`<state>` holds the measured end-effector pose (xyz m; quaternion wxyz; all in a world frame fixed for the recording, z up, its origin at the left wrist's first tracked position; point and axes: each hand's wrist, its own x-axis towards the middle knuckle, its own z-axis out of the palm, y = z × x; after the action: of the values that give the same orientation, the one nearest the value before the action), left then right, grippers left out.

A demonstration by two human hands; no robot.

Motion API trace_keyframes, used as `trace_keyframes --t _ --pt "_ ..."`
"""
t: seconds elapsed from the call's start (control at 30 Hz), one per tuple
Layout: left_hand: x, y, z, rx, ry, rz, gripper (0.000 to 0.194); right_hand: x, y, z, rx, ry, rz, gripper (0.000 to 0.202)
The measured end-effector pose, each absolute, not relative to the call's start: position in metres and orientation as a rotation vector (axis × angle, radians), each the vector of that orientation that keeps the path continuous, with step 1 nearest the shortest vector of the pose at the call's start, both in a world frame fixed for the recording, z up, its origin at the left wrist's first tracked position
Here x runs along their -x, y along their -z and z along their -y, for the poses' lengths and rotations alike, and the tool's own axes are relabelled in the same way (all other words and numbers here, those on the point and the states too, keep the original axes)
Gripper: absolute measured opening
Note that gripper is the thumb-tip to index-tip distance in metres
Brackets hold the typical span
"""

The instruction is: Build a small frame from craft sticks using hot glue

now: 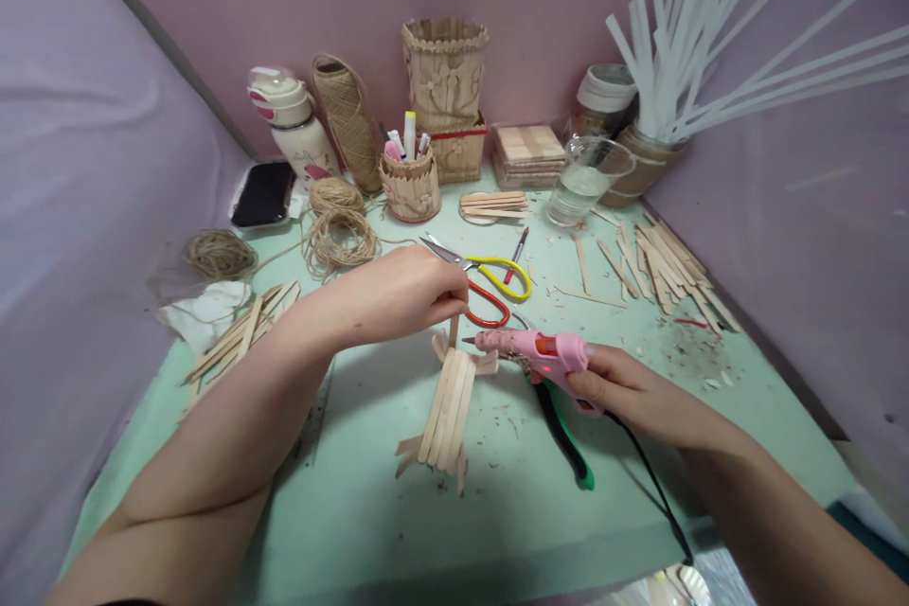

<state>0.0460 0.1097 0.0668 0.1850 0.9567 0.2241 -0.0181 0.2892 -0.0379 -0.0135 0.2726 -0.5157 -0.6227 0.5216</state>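
Observation:
My left hand [418, 294] is closed in a pinch on a short wooden craft stick [454, 331]. The stick stands up at the far end of a small panel of joined craft sticks [447, 409], which lies on the table with short pieces jutting from its corners. My right hand [625, 390] is wrapped round the handle of a pink glue gun [543, 355]. The gun's nozzle points left, close to the held stick; whether they touch I cannot tell. Below the gun lie green-and-black pliers [564, 436], partly covered by it.
Scissors [497, 276] with red and yellow handles and a red pen [518, 251] lie beyond my hands. Loose sticks [674, 270] spread at right, more [241, 341] at left. Behind stand twine [339, 227], a pen cup [410, 185], a water cup [582, 185] and a bottle [294, 118].

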Motion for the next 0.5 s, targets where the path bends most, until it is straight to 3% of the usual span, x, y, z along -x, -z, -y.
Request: trace_keyframes --t 0.5 --pt "-0.045 -0.0614 -0.1181 -2.638 0.043 -0.655 0.02 -0.2861 0.0138 0.0353 1.405 -1.482 1.675 0.036"
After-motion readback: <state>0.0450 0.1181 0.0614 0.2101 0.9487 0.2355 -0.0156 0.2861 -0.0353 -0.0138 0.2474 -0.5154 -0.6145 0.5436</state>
